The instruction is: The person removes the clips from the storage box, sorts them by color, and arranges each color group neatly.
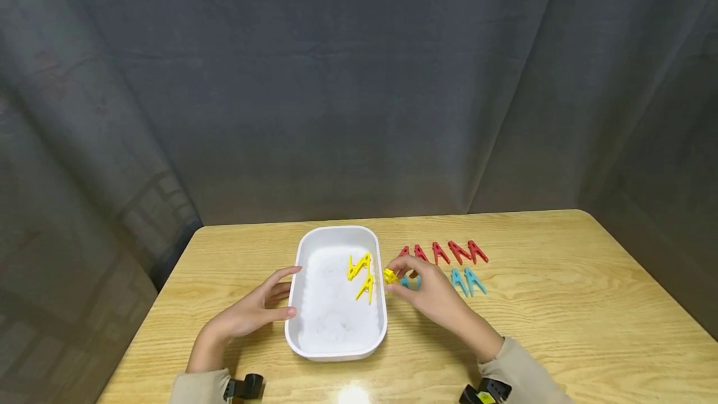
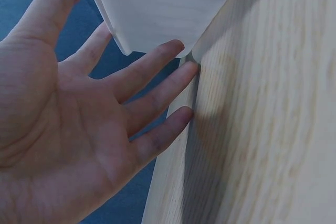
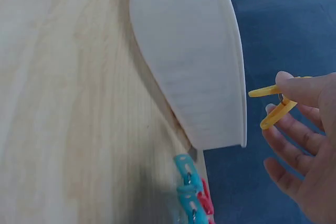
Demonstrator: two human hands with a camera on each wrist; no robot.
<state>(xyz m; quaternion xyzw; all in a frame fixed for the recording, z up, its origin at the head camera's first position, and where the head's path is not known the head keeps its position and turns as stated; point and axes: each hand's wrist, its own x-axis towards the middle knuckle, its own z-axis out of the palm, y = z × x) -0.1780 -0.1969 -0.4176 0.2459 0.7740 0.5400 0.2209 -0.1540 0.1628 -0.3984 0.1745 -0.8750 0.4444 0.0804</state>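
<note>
A white tray (image 1: 336, 329) stands on the table with several yellow clothespins (image 1: 366, 288) inside, toward its right wall. My left hand (image 1: 252, 310) is at the tray's left side, thumb and a fingertip at the rim, fingers spread; the left wrist view shows the palm (image 2: 79, 119) beside the tray wall. At the tray's right rim my right hand (image 1: 429, 288) pinches a yellow clothespin (image 3: 278, 109) between thumb and fingers. Its fingers partly hide blue clothespins (image 1: 458, 280) lying on the table behind.
Several red clothespins (image 1: 440, 252) form a row on the table (image 1: 561, 304), right of the tray, with the blue ones in a row nearer me. A dark curtain (image 1: 336, 92) hangs behind the table's far edge.
</note>
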